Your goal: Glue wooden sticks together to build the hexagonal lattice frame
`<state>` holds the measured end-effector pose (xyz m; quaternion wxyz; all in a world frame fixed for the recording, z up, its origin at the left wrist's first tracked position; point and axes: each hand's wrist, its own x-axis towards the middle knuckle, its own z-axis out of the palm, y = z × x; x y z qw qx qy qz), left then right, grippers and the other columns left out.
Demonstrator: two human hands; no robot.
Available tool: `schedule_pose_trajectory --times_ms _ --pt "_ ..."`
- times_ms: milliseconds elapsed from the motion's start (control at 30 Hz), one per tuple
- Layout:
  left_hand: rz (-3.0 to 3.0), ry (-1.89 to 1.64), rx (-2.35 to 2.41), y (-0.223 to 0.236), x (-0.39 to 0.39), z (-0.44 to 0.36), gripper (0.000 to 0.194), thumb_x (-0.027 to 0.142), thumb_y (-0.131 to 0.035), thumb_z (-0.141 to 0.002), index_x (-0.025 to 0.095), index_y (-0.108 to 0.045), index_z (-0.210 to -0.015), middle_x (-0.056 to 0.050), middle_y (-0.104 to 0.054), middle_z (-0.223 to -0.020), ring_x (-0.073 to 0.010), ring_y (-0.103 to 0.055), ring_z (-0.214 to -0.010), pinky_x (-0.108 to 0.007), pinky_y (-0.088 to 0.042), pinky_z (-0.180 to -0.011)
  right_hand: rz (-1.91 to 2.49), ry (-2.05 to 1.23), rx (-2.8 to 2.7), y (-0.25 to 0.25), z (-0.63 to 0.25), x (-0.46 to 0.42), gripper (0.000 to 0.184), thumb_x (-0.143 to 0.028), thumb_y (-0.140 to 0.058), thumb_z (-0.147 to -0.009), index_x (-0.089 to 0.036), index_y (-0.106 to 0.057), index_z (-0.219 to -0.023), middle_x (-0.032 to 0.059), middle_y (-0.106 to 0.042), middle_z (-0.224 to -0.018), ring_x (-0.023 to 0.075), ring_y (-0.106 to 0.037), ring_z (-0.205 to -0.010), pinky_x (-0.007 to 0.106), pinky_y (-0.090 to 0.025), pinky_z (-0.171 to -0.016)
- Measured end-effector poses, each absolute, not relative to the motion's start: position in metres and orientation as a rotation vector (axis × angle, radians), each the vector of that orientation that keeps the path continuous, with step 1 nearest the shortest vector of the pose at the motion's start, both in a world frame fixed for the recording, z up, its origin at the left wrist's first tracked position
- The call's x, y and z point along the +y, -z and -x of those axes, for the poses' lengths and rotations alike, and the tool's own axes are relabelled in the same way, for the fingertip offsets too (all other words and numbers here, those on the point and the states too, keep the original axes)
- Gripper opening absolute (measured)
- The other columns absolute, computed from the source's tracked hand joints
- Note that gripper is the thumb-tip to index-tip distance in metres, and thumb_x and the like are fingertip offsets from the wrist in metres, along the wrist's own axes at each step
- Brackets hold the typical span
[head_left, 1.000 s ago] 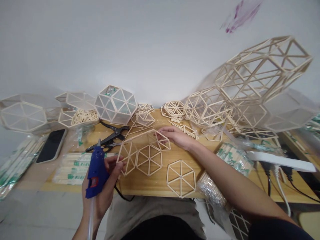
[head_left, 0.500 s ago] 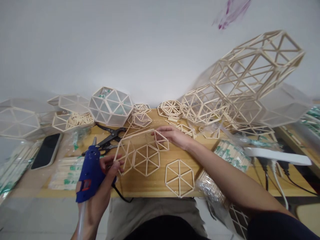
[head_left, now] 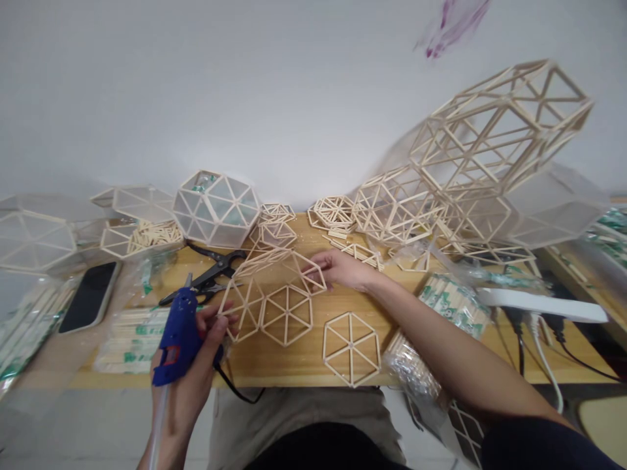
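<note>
A blue hot glue gun [head_left: 177, 336] with a clear glue stick in its back rests in my left hand [head_left: 196, 365], nozzle pointing up and away. The thumb and fingers of that same hand pinch the left edge of a joined wooden stick frame [head_left: 287, 314], made of spoked hexagon panels set at angles. My right hand [head_left: 337, 269] is closed on the frame's far right panel, its fingertips partly hidden behind the sticks. To the right, a single spoked hexagon [head_left: 351, 349] lies flat on the wooden table [head_left: 294, 365]. Black scissors [head_left: 218, 264] lie beyond the glue gun.
A covered polyhedron [head_left: 217, 207] and an open tray of short sticks [head_left: 154, 236] stand at the back left. Tall stick lattices [head_left: 490, 137] rise at the right. Bagged sticks [head_left: 453, 303], a white power strip [head_left: 543, 305] with cords and a phone [head_left: 89, 297] lie around.
The frame's side panels have shifted and tilted, its left edge moving slightly left. My right hand has turned a little at the right panel. The loose hexagon stays where it was.
</note>
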<state>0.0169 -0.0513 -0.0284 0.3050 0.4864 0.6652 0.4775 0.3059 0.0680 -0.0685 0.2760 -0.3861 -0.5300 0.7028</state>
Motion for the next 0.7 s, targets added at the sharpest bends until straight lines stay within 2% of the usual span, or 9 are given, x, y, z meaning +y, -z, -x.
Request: schedule_pose_trajectory --times_ms 200,400,467,567,700 --pt "-1.048 -1.266 1.667 0.026 -0.051 -0.014 0.047 0.054 -0.084 -0.076 0.025 -0.047 -0.078 -0.007 -0.079 -0.114 -0.029 -0.079 -0.096 -0.04 -0.068 -0.078 1.013 -1.914 -1.501 0.064 -0.307 0.067 0.023 -0.038 -0.081 -0.084 -0.016 -0.081 -0.092 0.0037 -0.081 -0.081 0.0136 -0.071 -0.068 0.019 -0.045 -0.052" --pt "-0.985 -1.318 1.591 0.039 -0.054 -0.005 0.041 0.044 -0.084 -0.082 0.025 -0.048 -0.082 -0.003 -0.077 -0.115 -0.0242 -0.078 -0.103 -0.032 -0.065 -0.082 0.972 -1.946 -1.483 0.061 -0.307 0.064 0.029 -0.042 -0.084 -0.084 -0.016 -0.082 -0.094 0.0054 -0.083 -0.089 0.0157 -0.074 -0.077 0.024 -0.055 -0.069" --pt "-0.975 -1.327 1.583 0.041 -0.055 -0.004 0.041 0.043 -0.084 -0.082 0.025 -0.048 -0.082 -0.002 -0.077 -0.115 -0.0226 -0.078 -0.1 -0.03 -0.065 -0.08 0.963 -1.971 -1.451 0.06 -0.306 0.062 0.031 -0.044 -0.084 -0.084 -0.016 -0.082 -0.099 0.0059 -0.083 -0.092 0.0166 -0.075 -0.079 0.026 -0.058 -0.073" --pt "-0.954 -1.323 1.573 0.04 -0.057 -0.004 0.041 0.042 -0.085 -0.082 0.025 -0.048 -0.082 -0.001 -0.076 -0.114 -0.0207 -0.077 -0.096 -0.029 -0.065 -0.079 0.962 -1.998 -1.397 0.059 -0.305 0.06 0.032 -0.041 -0.084 -0.083 -0.018 -0.081 -0.105 0.0063 -0.083 -0.097 0.0172 -0.076 -0.083 0.027 -0.061 -0.074" --pt "-0.967 -1.339 1.579 0.037 -0.057 -0.004 0.04 0.04 -0.085 -0.081 0.025 -0.048 -0.081 0.0 -0.076 -0.114 -0.0198 -0.077 -0.094 -0.029 -0.065 -0.081 0.971 -2.028 -1.359 0.059 -0.304 0.06 0.026 -0.034 -0.084 -0.082 -0.018 -0.08 -0.103 0.0062 -0.082 -0.099 0.0178 -0.076 -0.085 0.028 -0.063 -0.073"
